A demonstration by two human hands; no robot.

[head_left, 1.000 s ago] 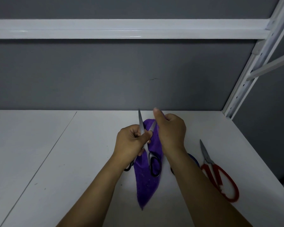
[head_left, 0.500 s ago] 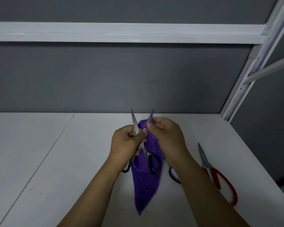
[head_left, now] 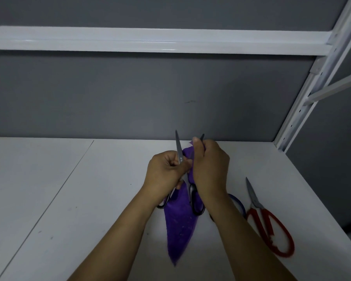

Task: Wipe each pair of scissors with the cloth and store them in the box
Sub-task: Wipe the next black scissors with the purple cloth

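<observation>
left hand (head_left: 164, 173) is gripping open black scissors (head_left: 178, 148), blades pointing to 12; right hand (head_left: 211, 169) is pinching purple cloth (head_left: 178, 230) round one blade; red scissors (head_left: 256, 203) lying at 4 o'clock

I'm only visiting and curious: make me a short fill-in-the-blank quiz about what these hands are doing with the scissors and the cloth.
1. The left hand grips the black-handled steel scissors, whose blades are ____, not closed.
2. The right hand pinches the purple fabric cloth around one ____ of them.
3. On the white shelf, the red-handled scissors lie to the ____ of both hands.

Missing words: open; blade; right.
</observation>
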